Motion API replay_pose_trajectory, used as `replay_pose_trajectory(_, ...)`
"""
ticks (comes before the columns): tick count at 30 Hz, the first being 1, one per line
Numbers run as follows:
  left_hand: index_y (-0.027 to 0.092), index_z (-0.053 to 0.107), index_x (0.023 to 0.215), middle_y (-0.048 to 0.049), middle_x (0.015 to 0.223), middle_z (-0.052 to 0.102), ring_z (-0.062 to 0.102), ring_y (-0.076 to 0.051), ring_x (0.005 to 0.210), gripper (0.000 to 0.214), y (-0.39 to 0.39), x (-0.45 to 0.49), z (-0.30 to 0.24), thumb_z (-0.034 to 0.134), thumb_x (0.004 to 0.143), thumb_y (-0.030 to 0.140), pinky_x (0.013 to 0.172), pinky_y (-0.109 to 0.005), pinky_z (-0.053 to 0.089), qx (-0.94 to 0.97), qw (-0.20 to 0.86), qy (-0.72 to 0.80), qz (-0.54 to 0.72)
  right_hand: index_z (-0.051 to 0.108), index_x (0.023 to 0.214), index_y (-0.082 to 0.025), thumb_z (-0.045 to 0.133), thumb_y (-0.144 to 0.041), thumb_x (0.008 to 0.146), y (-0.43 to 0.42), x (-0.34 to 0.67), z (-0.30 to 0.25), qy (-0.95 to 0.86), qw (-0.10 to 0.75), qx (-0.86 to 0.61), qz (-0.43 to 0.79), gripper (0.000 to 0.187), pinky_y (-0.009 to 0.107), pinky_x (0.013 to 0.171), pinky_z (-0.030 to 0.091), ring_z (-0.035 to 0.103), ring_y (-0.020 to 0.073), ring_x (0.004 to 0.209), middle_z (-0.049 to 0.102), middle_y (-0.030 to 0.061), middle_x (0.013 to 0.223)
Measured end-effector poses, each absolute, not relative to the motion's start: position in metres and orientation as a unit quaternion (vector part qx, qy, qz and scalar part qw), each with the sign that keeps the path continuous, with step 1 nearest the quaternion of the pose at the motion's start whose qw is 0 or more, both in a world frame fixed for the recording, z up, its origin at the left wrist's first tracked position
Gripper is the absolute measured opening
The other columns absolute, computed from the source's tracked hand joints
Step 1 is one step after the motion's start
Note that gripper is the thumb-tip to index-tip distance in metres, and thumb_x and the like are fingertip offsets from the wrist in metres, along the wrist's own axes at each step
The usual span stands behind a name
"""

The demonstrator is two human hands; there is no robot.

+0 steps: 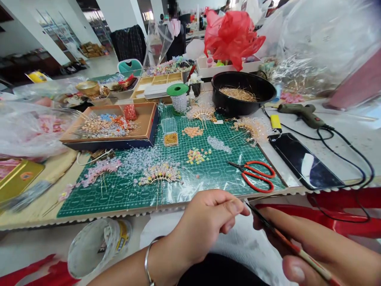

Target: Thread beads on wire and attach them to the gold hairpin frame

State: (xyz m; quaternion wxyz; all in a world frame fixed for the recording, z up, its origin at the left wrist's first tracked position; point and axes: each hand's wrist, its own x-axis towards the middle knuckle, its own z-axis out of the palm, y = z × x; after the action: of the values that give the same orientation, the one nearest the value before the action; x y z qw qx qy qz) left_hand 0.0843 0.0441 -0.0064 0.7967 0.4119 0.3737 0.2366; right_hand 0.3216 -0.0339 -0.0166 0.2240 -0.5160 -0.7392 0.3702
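Observation:
My left hand [208, 222] is closed in a pinch in front of the table's edge; whatever sits between thumb and forefinger is too small to make out. Gripped in my right hand [309, 242] is a pair of pliers [293, 247] with dark narrow jaws and red and beige handles. The jaw tips are close to the left fingertips. Beyond the hands, red-handled scissors [258, 179] lie on the green cutting mat [125, 198]. Beaded hair combs [160, 174] with metal prongs lie there too, near small piles of yellow-pink beads [198, 155], orange beads [192, 131] and clear beads [218, 143].
A phone [305, 161] and a glue gun [300, 114] with its cable are at the right. Farther back stand a black bowl [244, 105] of wire, a bead spool [179, 103] and a shallow box [145, 137] of beaded stems. A plastic bucket [86, 254] stands below the table.

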Motion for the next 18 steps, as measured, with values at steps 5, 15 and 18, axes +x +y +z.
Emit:
replay_pose_trajectory(5,0.013,0.07,0.08,0.006,0.053,0.043,0.034,-0.009,0.051,0.027,0.042,0.083,-0.005,0.062,0.09,0.037,0.053,-0.026,0.023,0.443,0.789,0.372,0.206,0.049,0.151,-0.032,0.064,-0.033,0.085,-0.028,0.304,-0.017,-0.714,0.197,-0.504,0.444,0.068,0.037,0.083,0.063,0.067,0.037,0.118,0.067,0.0048,0.138)
replay_pose_trajectory(15,0.014,0.07,0.08,0.0057,0.053,0.044,0.035,-0.009,0.052,0.026,0.041,0.084,-0.006,0.061,0.09,0.036,0.053,-0.026,0.025,0.45,0.788,0.366,0.206,0.057,0.143,-0.032,0.064,-0.042,0.088,-0.039,0.307,-0.028,-0.691,0.231,-0.548,0.41,0.057,0.035,0.085,0.062,0.068,0.0353,0.117,0.074,0.0064,0.125)
replay_pose_trajectory(18,0.014,0.07,0.079,0.0058,0.053,0.044,0.035,-0.009,0.052,0.026,0.04,0.083,-0.007,0.062,0.089,0.037,0.053,-0.026,0.025,0.448,0.789,0.367,0.205,0.068,0.13,-0.031,0.07,-0.051,0.081,-0.03,0.299,-0.025,-0.675,0.275,-0.59,0.347,0.053,0.035,0.075,0.063,0.074,0.0353,0.101,0.08,0.0071,0.1)
